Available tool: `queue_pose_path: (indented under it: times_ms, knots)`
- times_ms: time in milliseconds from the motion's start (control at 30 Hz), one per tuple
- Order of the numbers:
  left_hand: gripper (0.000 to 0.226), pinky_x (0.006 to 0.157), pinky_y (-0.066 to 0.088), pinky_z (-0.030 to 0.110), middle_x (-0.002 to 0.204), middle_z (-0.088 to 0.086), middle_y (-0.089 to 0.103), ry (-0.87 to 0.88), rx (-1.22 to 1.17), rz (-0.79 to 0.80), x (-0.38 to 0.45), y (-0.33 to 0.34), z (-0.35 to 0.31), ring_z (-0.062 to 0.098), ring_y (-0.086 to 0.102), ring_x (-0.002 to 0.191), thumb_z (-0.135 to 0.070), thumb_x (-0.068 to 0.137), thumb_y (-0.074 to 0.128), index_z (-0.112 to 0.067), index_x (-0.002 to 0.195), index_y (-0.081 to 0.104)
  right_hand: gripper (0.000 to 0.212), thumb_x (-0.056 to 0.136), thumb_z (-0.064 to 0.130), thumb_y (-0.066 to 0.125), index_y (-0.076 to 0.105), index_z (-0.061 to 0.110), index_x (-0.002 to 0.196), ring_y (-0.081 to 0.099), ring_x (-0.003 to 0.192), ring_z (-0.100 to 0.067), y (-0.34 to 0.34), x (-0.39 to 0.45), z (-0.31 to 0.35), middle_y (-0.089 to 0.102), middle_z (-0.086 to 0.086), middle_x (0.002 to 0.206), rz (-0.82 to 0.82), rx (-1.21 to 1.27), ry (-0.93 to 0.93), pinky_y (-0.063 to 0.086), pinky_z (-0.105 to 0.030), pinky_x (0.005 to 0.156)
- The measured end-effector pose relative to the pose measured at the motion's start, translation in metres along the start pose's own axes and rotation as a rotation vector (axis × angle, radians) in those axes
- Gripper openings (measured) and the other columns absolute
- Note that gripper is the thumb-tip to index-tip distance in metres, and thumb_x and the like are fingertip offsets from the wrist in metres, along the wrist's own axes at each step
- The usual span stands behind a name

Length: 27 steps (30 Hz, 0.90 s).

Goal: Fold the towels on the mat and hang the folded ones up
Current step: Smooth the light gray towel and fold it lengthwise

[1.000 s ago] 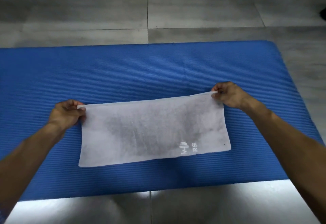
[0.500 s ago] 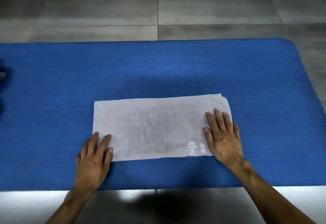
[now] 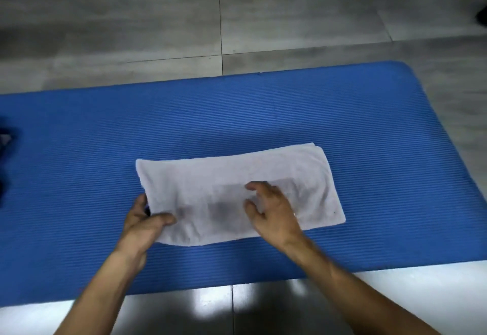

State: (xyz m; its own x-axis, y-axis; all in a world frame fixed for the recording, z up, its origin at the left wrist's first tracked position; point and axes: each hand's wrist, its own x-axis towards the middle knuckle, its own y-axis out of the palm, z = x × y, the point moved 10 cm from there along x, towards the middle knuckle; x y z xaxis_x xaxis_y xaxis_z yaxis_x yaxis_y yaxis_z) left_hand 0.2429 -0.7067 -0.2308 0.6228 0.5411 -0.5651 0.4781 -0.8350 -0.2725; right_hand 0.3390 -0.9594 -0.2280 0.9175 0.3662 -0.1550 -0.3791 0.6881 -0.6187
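On the blue mat (image 3: 263,113), left hand (image 3: 143,222) pinches the unmarked white towel (image 3: 237,176); right hand (image 3: 271,210) hovers, fingers spread.

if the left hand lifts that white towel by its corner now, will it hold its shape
Probably not. The white towel lies limp and folded on the ribbed blue mat, so it would likely droop and unfold. It looks thin, probably light. The left hand pinches only one corner.

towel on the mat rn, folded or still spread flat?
Folded. The white towel lies as a narrow strip on the blue mat, layered edges showing at its far right corner. The left hand pinches its left end.
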Motion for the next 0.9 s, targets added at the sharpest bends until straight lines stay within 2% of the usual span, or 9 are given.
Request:
queue_pose_path:
  times_ms: [100,200,300,400,467,533,600,733,900]
  knots:
    - [0.071,0.068,0.047,0.025,0.098,-0.003,0.065,0.184,0.117,0.108,-0.038,0.048,-0.040,0.010,0.063,0.084,-0.008,0.059,0.071,-0.030,0.124,0.052,0.040,0.088,0.045,0.064,0.062,0.025,0.122,0.063,0.105,-0.011,0.033,-0.002,0.022,0.067,0.008,0.116,0.229,0.638,0.281,0.052,-0.031,0.094]
    - [0.075,0.062,0.047,0.017,0.086,-0.015,0.063,0.388,0.303,0.339,-0.072,0.114,-0.051,-0.002,0.060,0.069,-0.002,0.072,0.073,-0.039,0.131,0.044,0.030,0.085,0.039,0.067,0.067,0.021,0.108,0.069,0.099,-0.018,0.021,0.013,0.022,0.074,0.001,0.102,0.122,0.863,0.344,0.055,-0.038,0.090]
    - [0.066,0.064,0.046,0.015,0.082,-0.017,0.060,0.442,0.405,0.465,-0.093,0.156,-0.040,-0.001,0.058,0.067,-0.011,0.076,0.074,-0.040,0.130,0.047,0.026,0.086,0.006,0.058,0.063,0.014,0.111,0.069,0.098,-0.020,-0.009,0.024,-0.011,0.073,-0.005,0.104,-0.022,0.779,0.389,0.054,-0.041,0.093]
    - [0.054,0.071,0.046,0.009,0.097,-0.011,0.061,0.471,0.376,0.398,-0.096,0.158,-0.035,0.000,0.060,0.083,-0.012,0.081,0.071,-0.036,0.124,0.052,0.052,0.089,-0.006,0.045,0.053,0.020,0.133,0.061,0.102,-0.001,-0.043,0.023,-0.040,0.064,0.005,0.120,-0.048,0.624,0.346,0.050,-0.018,0.090]
    - [0.045,0.072,0.044,0.007,0.097,-0.012,0.062,0.543,0.397,0.349,-0.098,0.154,-0.037,0.000,0.059,0.088,-0.012,0.083,0.068,-0.035,0.119,0.055,0.060,0.090,-0.006,0.044,0.044,0.020,0.144,0.057,0.109,-0.001,-0.063,0.024,-0.063,0.057,0.005,0.132,-0.062,0.557,0.341,0.047,-0.012,0.092]
    - [0.044,0.072,0.042,0.005,0.094,-0.014,0.062,0.605,0.447,0.338,-0.100,0.152,-0.033,-0.001,0.059,0.089,-0.009,0.085,0.066,-0.039,0.115,0.055,0.066,0.084,0.000,0.046,0.043,0.024,0.145,0.053,0.121,-0.010,-0.081,0.026,-0.082,0.052,0.005,0.139,-0.066,0.502,0.341,0.046,-0.026,0.103]
    - [0.048,0.074,0.043,0.006,0.097,-0.015,0.063,0.649,0.521,0.353,-0.099,0.151,-0.020,-0.002,0.060,0.090,-0.006,0.085,0.064,-0.041,0.116,0.055,0.068,0.075,0.003,0.043,0.053,0.033,0.135,0.057,0.121,-0.017,-0.097,0.026,-0.095,0.058,0.004,0.134,-0.085,0.537,0.349,0.048,-0.041,0.103]
    - [0.044,0.089,0.048,0.023,0.110,-0.018,0.060,0.721,0.650,0.329,-0.089,0.147,0.005,-0.001,0.058,0.097,-0.009,0.085,0.061,-0.029,0.123,0.059,0.058,0.083,-0.003,0.042,0.058,0.032,0.126,0.064,0.110,-0.019,-0.120,0.034,-0.113,0.066,0.004,0.120,-0.106,0.529,0.360,0.052,-0.045,0.097]
    - [0.042,0.092,0.047,0.029,0.125,-0.010,0.049,0.742,0.856,0.253,-0.082,0.153,0.022,0.013,0.047,0.111,-0.043,0.088,0.040,-0.032,0.124,0.058,0.046,0.089,0.022,0.050,0.044,0.026,0.134,0.057,0.106,-0.023,-0.135,0.024,-0.110,0.057,0.003,0.119,-0.254,0.043,0.345,0.049,-0.040,0.088]
